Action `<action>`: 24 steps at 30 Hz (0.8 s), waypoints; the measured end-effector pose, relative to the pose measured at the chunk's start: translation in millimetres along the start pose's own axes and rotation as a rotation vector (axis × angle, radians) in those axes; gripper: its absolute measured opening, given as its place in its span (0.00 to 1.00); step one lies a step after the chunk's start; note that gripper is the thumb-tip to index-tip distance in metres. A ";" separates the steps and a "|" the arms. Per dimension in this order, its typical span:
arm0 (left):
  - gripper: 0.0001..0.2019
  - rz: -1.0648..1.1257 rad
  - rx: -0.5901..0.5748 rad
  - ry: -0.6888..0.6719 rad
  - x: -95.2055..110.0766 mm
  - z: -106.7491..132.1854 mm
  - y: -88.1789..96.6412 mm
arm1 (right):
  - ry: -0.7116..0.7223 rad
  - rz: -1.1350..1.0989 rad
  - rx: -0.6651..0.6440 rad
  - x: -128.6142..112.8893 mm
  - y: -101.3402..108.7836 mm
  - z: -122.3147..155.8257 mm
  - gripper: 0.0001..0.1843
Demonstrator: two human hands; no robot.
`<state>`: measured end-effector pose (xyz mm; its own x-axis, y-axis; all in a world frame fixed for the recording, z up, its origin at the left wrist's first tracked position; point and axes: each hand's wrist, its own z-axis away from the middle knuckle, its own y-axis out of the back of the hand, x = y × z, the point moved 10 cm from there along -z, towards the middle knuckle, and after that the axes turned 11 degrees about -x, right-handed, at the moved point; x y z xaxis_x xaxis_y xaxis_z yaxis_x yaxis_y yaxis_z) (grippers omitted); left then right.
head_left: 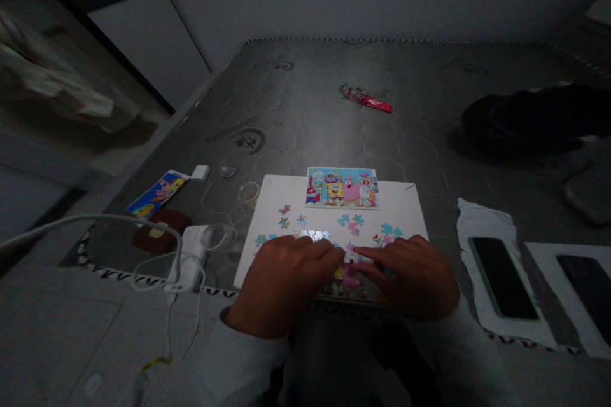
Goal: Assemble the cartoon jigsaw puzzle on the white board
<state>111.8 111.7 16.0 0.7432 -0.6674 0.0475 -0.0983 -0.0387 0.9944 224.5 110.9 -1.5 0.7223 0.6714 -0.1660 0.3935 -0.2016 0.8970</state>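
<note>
Both of my hands are over a white board (277, 194) near the mat's front edge. My left hand (296, 273) is closed, its fingers curled together and resting on a partly assembled jigsaw puzzle (351, 276); whatever lies under the fingers is hidden. My right hand (410, 273) reaches in from the right, thumb and forefinger closed around a small pinkish jigsaw piece (351, 254) at the puzzle's upper part. Further loose jigsaw pieces (353, 224) lie above the hands, some at the left and some joined in small clusters. A cartoon reference picture (341, 188) lies across the board's far edge.
To the right, a phone (503, 276) lies on white wrapping beside another dark phone (589, 289). A white power strip (191, 257) with cables, a brown item (162, 231) and a cartoon card (160, 193) are at left. A red packet (367, 100) lies farther back.
</note>
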 end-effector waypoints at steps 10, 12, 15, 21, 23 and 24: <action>0.06 0.007 0.015 -0.003 0.7 0.4 0.0 | 0.000 -0.008 0.012 -0.4 -0.4 0.7 0.14; 0.07 0.011 0.012 -0.001 -0.3 0.8 -0.5 | 0.000 -0.009 0.008 0.1 -1.1 0.9 0.14; 0.06 0.018 0.008 -0.003 0.1 1.4 -1.1 | 0.001 -0.011 0.002 0.4 -0.8 0.5 0.14; 0.04 0.030 0.003 -0.002 1.3 2.3 -1.7 | -0.024 0.025 -0.022 1.6 -1.1 -0.2 0.14; 0.05 0.030 0.016 -0.007 1.6 2.8 -0.7 | -0.031 0.027 -0.021 2.5 -0.6 0.1 0.15; 0.05 0.029 0.019 -0.006 1.4 2.9 -0.4 | -0.033 0.028 -0.020 3.0 -0.3 0.2 0.16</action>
<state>111.0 108.7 15.4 0.7361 -0.6726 0.0759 -0.1324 -0.0331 0.9906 226.7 112.8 -2.4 0.7515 0.6415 -0.1538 0.3618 -0.2059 0.9092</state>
